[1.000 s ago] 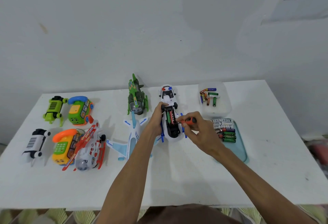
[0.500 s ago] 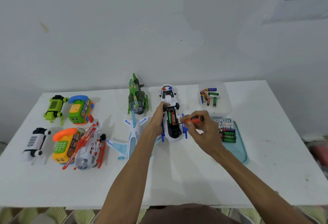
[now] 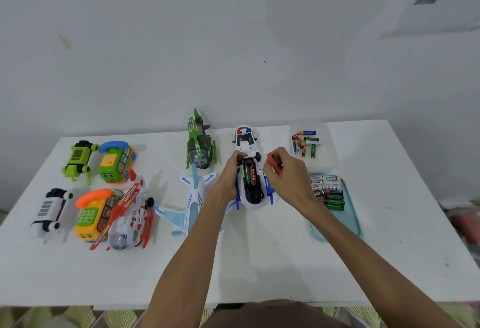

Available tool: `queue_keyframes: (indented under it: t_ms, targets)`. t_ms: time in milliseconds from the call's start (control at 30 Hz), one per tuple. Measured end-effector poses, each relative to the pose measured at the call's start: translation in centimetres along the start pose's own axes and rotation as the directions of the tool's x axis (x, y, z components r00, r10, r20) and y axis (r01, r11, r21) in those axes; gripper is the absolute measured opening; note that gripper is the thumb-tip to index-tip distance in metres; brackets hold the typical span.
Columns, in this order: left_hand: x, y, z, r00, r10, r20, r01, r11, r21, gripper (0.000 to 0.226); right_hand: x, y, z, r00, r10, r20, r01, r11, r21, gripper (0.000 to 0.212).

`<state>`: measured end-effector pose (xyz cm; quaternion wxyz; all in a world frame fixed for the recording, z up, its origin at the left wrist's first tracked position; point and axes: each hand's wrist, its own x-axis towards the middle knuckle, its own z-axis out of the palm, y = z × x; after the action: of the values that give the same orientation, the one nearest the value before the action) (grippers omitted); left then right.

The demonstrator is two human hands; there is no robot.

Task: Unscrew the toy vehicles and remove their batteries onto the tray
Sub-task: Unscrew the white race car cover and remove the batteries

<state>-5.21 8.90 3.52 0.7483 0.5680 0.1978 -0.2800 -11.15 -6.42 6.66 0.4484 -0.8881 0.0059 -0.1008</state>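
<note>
Red screwdriver [image 3: 275, 162] pinched by right hand [image 3: 291, 179] fingers; left hand [image 3: 231, 174] fingers grip toy [image 3: 255, 197], well off tabletop's [image 3: 259, 262] near edge; battery [image 3: 252, 174] print unreadable.

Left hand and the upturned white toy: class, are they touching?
Touching. Head view: the left hand grips the upturned white toy by its side.

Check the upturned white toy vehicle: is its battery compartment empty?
No: a green battery and a red battery lie in the open compartment of the white toy vehicle, which the left hand grips.
</note>
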Motion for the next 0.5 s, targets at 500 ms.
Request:
queue_keyframes:
  t_ms: [500]
  targets:
    - [-0.7, 0.2, 0.4, 1.000, -0.004, 0.007, 0.004, 1.000, -0.011, 0.043, 1.2, -1.5, 1.8, 0.950, 0.214, 0.229, -0.087, 0.882, -0.463, 0.041]
